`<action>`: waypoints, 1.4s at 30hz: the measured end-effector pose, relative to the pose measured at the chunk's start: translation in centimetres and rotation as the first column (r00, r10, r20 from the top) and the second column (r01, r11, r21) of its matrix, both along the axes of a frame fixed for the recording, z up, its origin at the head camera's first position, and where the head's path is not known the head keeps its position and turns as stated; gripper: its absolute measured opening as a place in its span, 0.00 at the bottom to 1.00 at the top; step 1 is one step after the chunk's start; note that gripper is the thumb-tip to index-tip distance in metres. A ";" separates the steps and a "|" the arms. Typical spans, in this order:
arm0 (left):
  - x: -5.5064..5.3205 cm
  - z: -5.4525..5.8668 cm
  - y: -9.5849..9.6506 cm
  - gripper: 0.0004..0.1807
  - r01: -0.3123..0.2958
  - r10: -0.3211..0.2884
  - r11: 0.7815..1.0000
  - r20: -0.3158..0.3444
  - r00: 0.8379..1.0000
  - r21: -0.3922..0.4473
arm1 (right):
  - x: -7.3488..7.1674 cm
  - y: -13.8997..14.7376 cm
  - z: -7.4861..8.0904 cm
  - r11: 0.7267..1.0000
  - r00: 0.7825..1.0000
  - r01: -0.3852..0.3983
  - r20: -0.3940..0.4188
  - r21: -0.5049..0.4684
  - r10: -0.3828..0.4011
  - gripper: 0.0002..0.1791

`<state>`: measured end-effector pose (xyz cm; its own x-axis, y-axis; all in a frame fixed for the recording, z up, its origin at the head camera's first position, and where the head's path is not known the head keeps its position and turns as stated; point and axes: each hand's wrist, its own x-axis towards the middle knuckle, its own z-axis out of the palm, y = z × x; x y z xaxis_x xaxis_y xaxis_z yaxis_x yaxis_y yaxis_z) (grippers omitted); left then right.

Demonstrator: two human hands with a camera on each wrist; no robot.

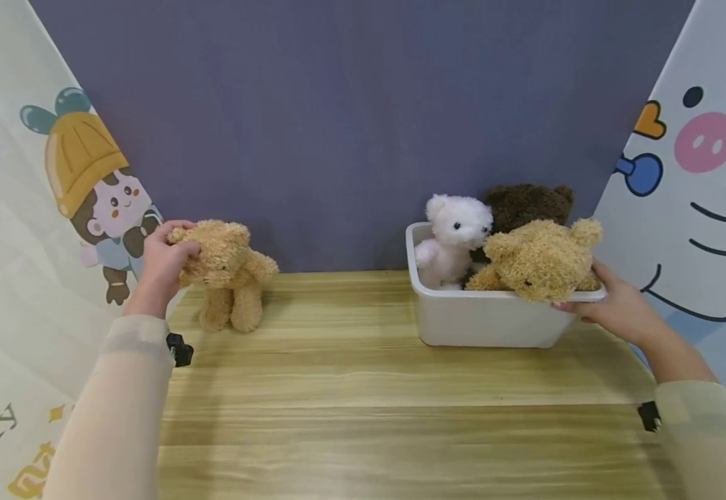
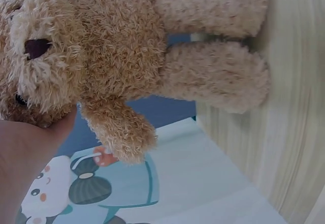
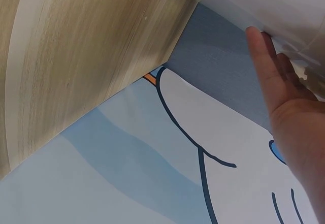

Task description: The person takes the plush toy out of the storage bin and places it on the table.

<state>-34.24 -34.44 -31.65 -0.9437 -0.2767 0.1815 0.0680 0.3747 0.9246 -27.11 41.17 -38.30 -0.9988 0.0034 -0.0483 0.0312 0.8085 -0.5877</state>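
Left hand (image 1: 165, 260): gripping a tan teddy bear (image 1: 225, 264) by the side of its head, thumb on the side toward the camera. Bear is at the left end of the desk (image 1: 363, 368), upright, just in front of the dark blue-grey backdrop (image 1: 337, 139). Left wrist view has both feet touching the wood-grain top, arms hanging free, dark nose visible.

Right hand (image 1: 628, 309): holding the white plastic bin (image 1: 488, 319) at its right end, near corner, by the rim. Wrist view puts its fingers against the bin's outer wall; part of the grip is hidden there. Bin is at the right side of the desk, well apart from the held bear.

Bin contents: white teddy bear (image 1: 456, 229) upright at the left end, head turned to the right; dark brown teddy bear (image 1: 525, 205) at the back, mostly hidden; second tan teddy bear (image 1: 540, 260) in front of it, slumped forward with its head over the near rim, right by the right hand. Can't tell if the fingers touch it.

Surroundings: white side panel (image 1: 0, 208) on the left with a yellow-hatted cartoon figure, cartoon panel (image 1: 706, 229) on the right with a pink snout. Small black device at each wrist, long pale sleeves on both arms
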 end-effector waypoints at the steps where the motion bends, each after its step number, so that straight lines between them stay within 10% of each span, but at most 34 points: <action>1: -0.1 -0.2 0.1 0.26 0.012 -0.012 1.000 0.002 1.000 -0.010 | 0.0 0.0 0.1 1.000 1.000 0.000 0.003 -0.001 0.000 0.74; 30: -4.2 -5.4 1.1 0.27 0.085 -0.067 0.980 0.105 0.992 -0.180 | 0.0 -0.1 -0.4 0.999 0.999 0.004 -0.044 -0.045 -0.006 0.72; 37: -4.2 -7.0 1.0 0.31 0.046 -0.045 0.999 0.154 0.987 -0.006 | 0.1 -0.4 -0.5 0.999 0.999 0.003 -0.037 -0.054 -0.005 0.72; 42: -4.2 -6.2 1.8 0.34 0.040 -0.051 0.996 0.141 0.989 0.076 | 0.2 -0.3 -0.3 0.999 0.999 0.009 -0.040 -0.047 -0.011 0.72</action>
